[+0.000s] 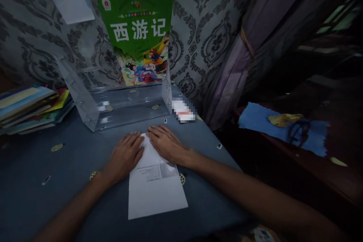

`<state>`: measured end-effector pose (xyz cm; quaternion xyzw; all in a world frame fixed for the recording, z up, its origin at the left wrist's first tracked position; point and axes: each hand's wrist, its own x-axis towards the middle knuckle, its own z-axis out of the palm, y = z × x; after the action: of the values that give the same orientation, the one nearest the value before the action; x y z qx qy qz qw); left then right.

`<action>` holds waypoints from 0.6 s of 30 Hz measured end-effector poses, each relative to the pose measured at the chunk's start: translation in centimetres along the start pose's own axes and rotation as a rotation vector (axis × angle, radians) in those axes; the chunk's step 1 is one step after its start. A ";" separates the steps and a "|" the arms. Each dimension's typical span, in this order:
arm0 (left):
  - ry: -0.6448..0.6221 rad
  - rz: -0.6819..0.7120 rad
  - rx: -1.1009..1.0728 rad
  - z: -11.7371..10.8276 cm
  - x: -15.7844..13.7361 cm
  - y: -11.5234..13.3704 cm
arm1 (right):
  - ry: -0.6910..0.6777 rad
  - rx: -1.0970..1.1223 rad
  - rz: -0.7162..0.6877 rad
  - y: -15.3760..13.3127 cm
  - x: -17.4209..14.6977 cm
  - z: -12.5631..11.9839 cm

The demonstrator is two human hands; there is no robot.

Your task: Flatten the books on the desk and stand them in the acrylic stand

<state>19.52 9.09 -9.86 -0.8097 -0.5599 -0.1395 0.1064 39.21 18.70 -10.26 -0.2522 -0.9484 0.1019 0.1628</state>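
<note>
Two hands [126,153] [166,144], flattened, palms down, touching printed white paper [155,197]

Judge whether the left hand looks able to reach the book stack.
Probably yes: the left hand touches the white sheet, and the tablecloth in front of the clear stand leaves a way to the book stack.

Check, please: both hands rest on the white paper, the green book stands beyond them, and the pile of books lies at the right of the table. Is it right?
Not quite: the head view shows the pile of books at the left of the table. The rest holds: the left hand and right hand rest on the white paper, with the green book beyond them.
</note>
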 end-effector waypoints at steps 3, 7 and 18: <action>0.000 0.004 0.047 0.0 -0.1 0.1 | -0.014 -0.056 0.070 -0.3 -0.3 -0.2; 0.044 0.003 0.070 0.7 -0.2 0.1 | -0.033 -0.132 0.172 -0.3 -0.8 -1.2; 0.045 0.024 0.083 0.2 0.0 0.5 | -0.203 -0.228 0.338 -1.8 -1.4 -4.3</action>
<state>20.06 9.00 -10.03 -0.8079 -0.5529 -0.1331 0.1544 41.11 16.93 -6.11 -0.4127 -0.9096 0.0447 0.0176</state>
